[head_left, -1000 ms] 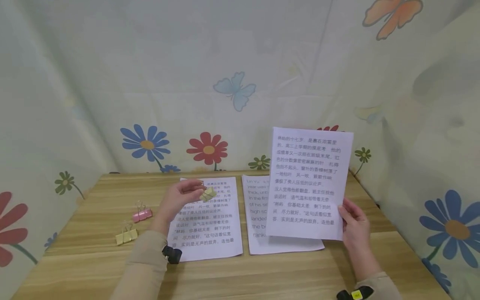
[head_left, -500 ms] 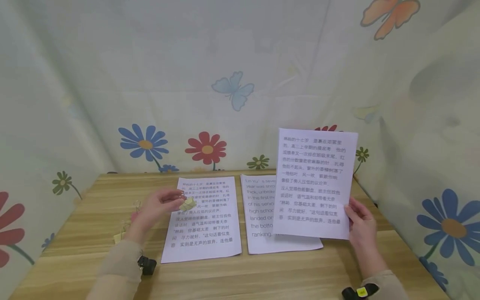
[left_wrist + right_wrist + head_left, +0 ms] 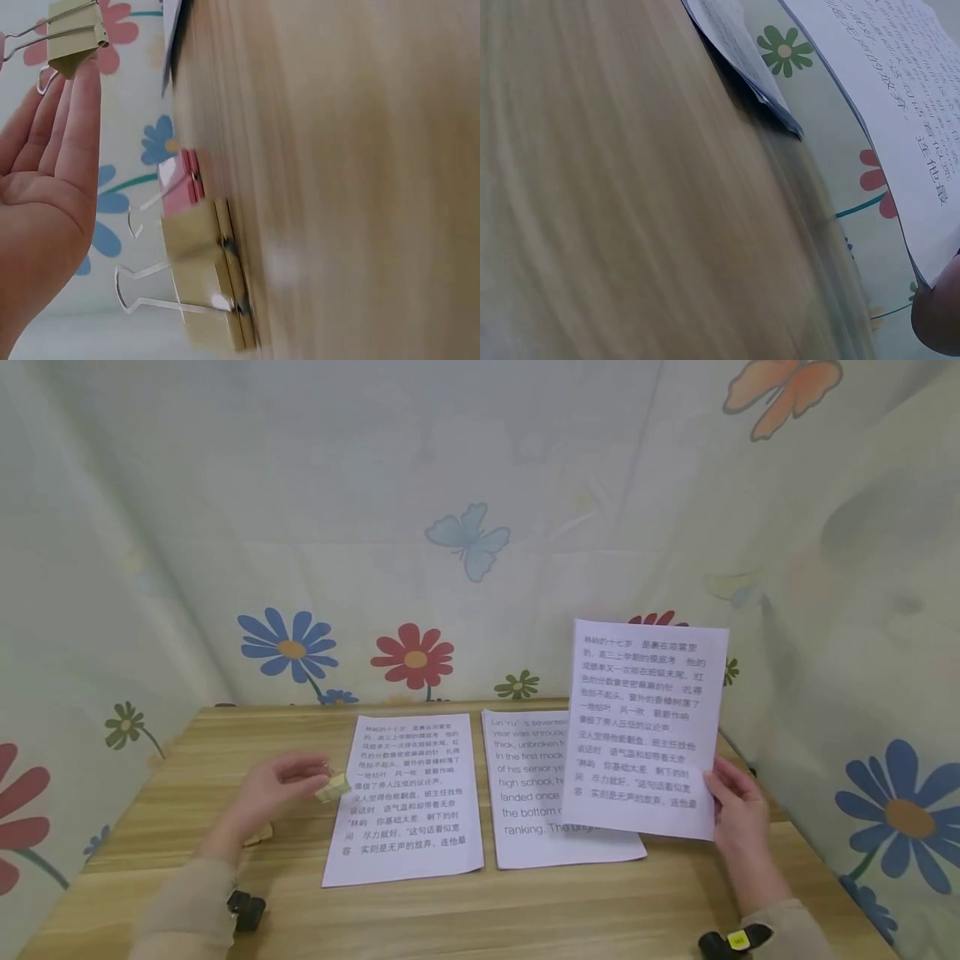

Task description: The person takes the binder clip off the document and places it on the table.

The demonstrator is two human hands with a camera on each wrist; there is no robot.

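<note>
My left hand (image 3: 281, 789) pinches a yellow binder clip (image 3: 333, 787) by its wire handles, left of the printed stack on the left. The left wrist view shows that binder clip (image 3: 75, 34) close to the fingertips. My right hand (image 3: 738, 806) grips the lower right edge of a printed paper (image 3: 647, 727) with Chinese text, held upright above the table. How many sheets it holds I cannot tell. Behind my left wrist, another yellow binder clip (image 3: 202, 281) and a pink binder clip (image 3: 178, 182) sit on the table; the head view hides the pink one.
A stack of paper with Chinese text (image 3: 408, 797) lies on the wooden table (image 3: 435, 918). To its right is a stack with English text (image 3: 525, 785), partly covered by the raised paper. A flower-patterned curtain (image 3: 337, 510) stands behind the table.
My left hand has moved left with the yellow binder clip, off the left stack. My right hand has carried the paper slightly rightward, uncovering more English text.
</note>
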